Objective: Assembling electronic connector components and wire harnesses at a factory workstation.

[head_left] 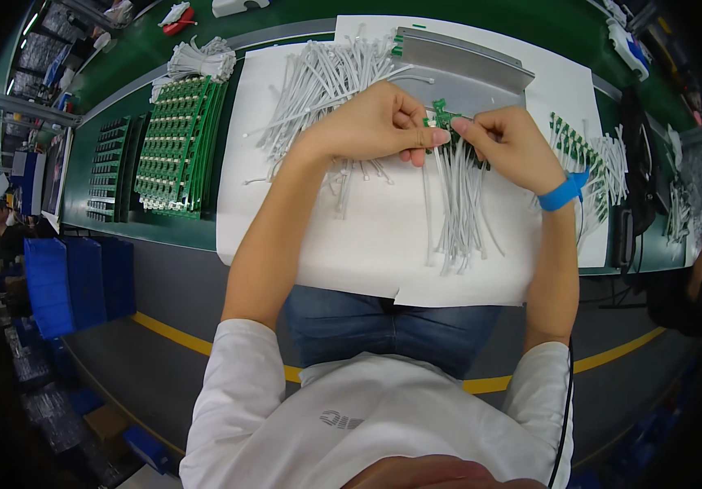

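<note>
Green matting covers the desk (188,232), which curves across the upper half of the frame, and a large white paper sheet (367,244) lies over its middle. Near the top centre, both hands meet above the sheet. The left hand (371,126) pinches a small green circuit board (443,116) between thumb and fingertips, its grip narrow and closed on the board's left edge. The right hand (510,147), with a blue wrist strap (565,193) and a dark cord running down from it, pinches the same board from the right side, fingers curled tight. From the board a bundle of thin white wire leads (461,204) hangs down and fans out on the paper.

Upper centre, just behind the left hand, a loose heap of white leads (318,81) sprawls in a tangle of slim, stiff strands. Beside it, top centre right, lies a grey metal plate (465,65), flat and matte with a bent edge. At the right edge of the paper lie more small green boards with white leads (587,159). Upper left, ribbed green board panels (176,147) stand stacked in rows. Blue plastic bins (74,281) stand at the left edge, below the desk, on a grey floor with a yellow line (172,332).
</note>
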`<act>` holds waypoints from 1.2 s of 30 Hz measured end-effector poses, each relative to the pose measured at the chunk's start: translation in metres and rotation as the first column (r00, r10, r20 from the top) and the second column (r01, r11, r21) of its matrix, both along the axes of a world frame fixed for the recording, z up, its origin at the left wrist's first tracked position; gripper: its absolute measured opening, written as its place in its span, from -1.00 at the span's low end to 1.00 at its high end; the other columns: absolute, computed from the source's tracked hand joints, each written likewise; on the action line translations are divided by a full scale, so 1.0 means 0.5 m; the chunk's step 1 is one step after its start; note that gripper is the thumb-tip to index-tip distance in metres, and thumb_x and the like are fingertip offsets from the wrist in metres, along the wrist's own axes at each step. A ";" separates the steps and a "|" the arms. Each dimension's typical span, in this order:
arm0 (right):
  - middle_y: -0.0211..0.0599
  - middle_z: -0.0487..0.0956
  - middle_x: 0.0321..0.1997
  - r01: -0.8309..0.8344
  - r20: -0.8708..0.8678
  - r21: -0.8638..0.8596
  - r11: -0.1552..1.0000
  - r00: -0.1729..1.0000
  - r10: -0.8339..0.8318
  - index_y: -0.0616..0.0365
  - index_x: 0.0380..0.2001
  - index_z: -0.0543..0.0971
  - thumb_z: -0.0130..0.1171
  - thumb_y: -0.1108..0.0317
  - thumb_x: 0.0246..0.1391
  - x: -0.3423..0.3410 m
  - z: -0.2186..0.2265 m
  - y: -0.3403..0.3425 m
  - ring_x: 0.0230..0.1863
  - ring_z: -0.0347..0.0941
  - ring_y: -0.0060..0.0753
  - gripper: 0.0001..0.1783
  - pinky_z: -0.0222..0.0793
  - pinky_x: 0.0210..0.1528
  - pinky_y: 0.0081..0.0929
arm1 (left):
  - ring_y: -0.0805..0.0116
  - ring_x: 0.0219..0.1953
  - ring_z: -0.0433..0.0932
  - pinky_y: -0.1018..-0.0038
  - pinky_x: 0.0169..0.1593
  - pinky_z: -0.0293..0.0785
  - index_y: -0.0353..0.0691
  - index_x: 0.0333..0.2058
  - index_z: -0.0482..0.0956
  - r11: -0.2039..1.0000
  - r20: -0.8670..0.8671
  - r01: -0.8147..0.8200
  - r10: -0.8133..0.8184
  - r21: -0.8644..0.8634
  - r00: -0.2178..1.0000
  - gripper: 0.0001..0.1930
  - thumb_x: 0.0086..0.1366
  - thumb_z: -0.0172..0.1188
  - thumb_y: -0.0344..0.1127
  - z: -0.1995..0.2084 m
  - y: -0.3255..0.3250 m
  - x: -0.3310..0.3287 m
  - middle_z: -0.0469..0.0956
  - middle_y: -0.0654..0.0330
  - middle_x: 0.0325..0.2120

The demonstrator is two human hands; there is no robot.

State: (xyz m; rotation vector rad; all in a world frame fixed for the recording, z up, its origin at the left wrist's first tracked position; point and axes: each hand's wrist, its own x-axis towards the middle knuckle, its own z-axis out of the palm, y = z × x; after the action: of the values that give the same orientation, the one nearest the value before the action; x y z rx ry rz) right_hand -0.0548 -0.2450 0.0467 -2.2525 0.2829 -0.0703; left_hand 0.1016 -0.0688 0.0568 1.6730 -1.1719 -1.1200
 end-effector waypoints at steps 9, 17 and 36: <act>-0.45 0.33 -0.74 0.204 0.288 -0.038 0.978 0.940 -0.185 0.28 -0.65 0.48 0.15 0.02 0.21 -0.043 0.023 -0.031 -0.64 0.15 -0.68 -0.46 0.07 -0.58 -0.58 | 0.57 -0.65 0.47 0.64 -0.52 0.35 -0.38 -0.26 0.58 0.984 0.114 -0.167 0.172 -0.059 0.978 -0.65 0.19 0.34 -0.15 0.001 -0.005 -0.029 0.58 0.21 -0.62; -0.35 0.47 -0.55 0.412 0.143 -0.579 0.703 0.901 -0.409 0.23 -0.34 0.56 0.39 0.16 -0.04 -0.251 0.113 -0.199 -0.51 0.36 -0.50 -0.64 0.30 -0.44 -0.49 | 0.48 -0.53 0.57 0.58 -0.41 0.43 -0.41 -0.09 0.52 0.989 0.035 -0.058 0.064 -0.133 0.997 -0.52 0.21 0.32 -0.09 -0.030 -0.007 -0.038 0.58 0.16 -0.56; -0.46 0.47 -0.47 0.464 -0.164 -0.178 0.868 0.855 -0.492 0.18 -0.40 0.40 0.41 0.40 -0.07 -0.395 0.073 -0.253 -0.42 0.35 -0.65 -0.67 0.34 -0.33 -0.61 | 0.64 -0.50 0.44 0.69 -0.41 0.36 -0.34 -0.09 0.53 0.918 -0.150 -0.214 0.172 -0.335 0.974 -0.72 0.33 0.20 -0.27 0.004 -0.019 -0.039 0.49 0.33 -0.56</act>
State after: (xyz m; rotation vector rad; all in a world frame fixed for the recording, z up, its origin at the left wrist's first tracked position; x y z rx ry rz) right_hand -0.2522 -0.3717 0.0832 -2.2703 0.9784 -0.1234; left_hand 0.0822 -0.0782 0.0587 1.3932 -1.0348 -0.8194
